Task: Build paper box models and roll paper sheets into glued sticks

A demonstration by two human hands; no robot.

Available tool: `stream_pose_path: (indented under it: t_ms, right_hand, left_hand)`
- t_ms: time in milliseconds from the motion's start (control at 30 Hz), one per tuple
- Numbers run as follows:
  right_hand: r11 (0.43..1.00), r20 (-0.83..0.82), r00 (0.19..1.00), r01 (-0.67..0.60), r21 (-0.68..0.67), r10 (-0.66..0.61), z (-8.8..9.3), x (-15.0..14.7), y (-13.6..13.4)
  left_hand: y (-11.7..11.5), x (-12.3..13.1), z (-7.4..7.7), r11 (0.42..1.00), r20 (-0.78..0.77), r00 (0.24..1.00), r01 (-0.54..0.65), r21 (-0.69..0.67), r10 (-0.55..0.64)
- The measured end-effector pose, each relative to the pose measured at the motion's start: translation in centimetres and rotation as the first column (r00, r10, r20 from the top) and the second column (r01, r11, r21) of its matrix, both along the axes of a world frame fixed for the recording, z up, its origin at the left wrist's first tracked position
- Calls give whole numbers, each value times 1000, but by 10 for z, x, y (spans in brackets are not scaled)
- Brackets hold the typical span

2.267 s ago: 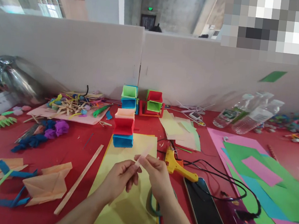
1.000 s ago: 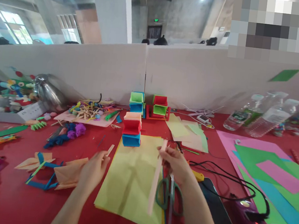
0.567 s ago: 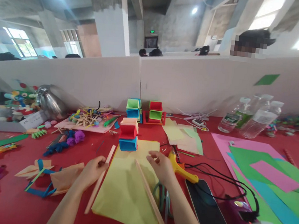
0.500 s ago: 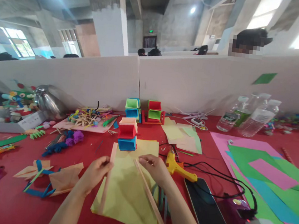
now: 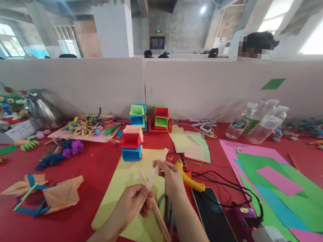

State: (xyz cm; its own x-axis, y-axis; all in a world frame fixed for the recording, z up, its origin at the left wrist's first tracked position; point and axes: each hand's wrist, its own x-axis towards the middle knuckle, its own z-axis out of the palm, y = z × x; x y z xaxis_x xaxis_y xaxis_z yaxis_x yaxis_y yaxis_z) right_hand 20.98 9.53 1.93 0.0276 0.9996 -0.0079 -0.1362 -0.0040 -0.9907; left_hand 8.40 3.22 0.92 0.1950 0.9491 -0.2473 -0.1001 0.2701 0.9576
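Observation:
A pale peach paper strip [image 5: 152, 177] slants over the yellow paper sheets [image 5: 135, 172], held between both hands. My left hand [image 5: 131, 203] is closed on its lower part, thumb on top and fingers curled beneath. Higher up, my right hand [image 5: 171, 177] pinches the same strip between thumb and fingertips. A second narrow peach strip [image 5: 160, 216] lies on the sheets, passing under the held one. Just beyond the sheets' far edge stands a stack of small folded paper boxes [image 5: 132, 142] in pink, red and blue.
Right of the sheets are a yellow glue gun [image 5: 191, 180], a black phone [image 5: 219, 224], a purple power strip [image 5: 248, 239] with cables, and coloured paper [image 5: 274, 204]. Water bottles [image 5: 257, 124] stand behind. Folded peach paper pieces [image 5: 61, 195] lie left; a metal jug [image 5: 42, 109] stands beyond.
My left hand has carried its strip rightward off the left side of the sheets and tilted it. My right hand has left the other strip and now pinches this one.

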Motion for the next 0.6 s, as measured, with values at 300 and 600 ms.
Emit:
stream_pose_path:
  t_ms: [300,600]
  right_hand:
    - [967,126,960,-242,-74,250,-1,6,2]
    - [824,151,814,-533,-192,561,-4,-25,-19]
  left_hand:
    - [-52,-27,-37,993,-196,975,-112,-32,104]
    - [-55,-28,-34,984,-153,973,-175,-16,170]
